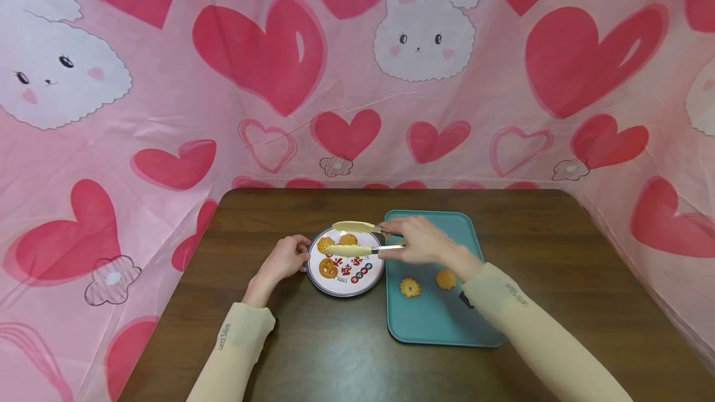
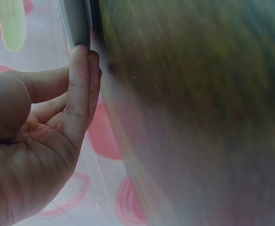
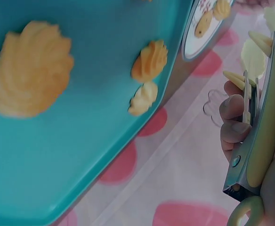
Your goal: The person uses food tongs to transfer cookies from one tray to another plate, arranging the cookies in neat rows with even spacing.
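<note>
My right hand (image 1: 416, 239) grips metal tongs (image 1: 349, 251) with pale yellow tips, holding them over the white plate (image 1: 318, 279). The tips stand apart, with nothing pinched between them. On the plate sit a pretzel-shaped cookie (image 1: 328, 268), a swirl cookie (image 1: 324, 244) and a round cookie (image 1: 349, 239), partly under the tongs. At the plate's left rim is my left hand (image 1: 285, 257). In the left wrist view, its straight fingers (image 2: 79, 80) touch the plate's edge (image 2: 76, 23), and the thumb lies against them.
A teal tray (image 1: 430, 321) stands right of the plate, partly beneath my right forearm. It holds a scalloped cookie (image 1: 410, 287), a round cookie (image 1: 445, 279) and, in the right wrist view, several swirl cookies (image 3: 31, 70). A pink heart-patterned cloth (image 1: 346, 92) hangs behind the wooden table (image 1: 536, 247).
</note>
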`<state>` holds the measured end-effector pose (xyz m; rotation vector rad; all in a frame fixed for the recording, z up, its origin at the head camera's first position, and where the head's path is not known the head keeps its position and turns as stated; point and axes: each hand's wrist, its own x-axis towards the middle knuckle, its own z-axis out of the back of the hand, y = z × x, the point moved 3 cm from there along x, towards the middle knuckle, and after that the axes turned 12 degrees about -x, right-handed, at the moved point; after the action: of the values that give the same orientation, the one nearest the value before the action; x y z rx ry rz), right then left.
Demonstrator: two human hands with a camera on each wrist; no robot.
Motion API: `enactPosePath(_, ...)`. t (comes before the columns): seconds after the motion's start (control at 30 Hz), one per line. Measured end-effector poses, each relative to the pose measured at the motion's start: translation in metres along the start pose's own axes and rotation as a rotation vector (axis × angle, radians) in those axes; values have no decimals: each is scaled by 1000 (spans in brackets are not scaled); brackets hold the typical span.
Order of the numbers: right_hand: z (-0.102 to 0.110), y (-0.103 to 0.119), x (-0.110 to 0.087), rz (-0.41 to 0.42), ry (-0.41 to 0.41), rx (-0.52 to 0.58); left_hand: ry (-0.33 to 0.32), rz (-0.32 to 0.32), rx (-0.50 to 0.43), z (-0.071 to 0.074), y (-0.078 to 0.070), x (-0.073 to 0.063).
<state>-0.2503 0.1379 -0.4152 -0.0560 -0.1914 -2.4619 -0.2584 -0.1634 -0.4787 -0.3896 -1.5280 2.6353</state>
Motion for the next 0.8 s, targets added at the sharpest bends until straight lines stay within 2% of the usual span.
enactPosePath(0.53,18,-41,-35,-93,-66,-61,5,1,-6,0,1,1)
enactPosePath(0.8,22,-58,-57,-130,-67,-88,10,8,-10,0,1,1)
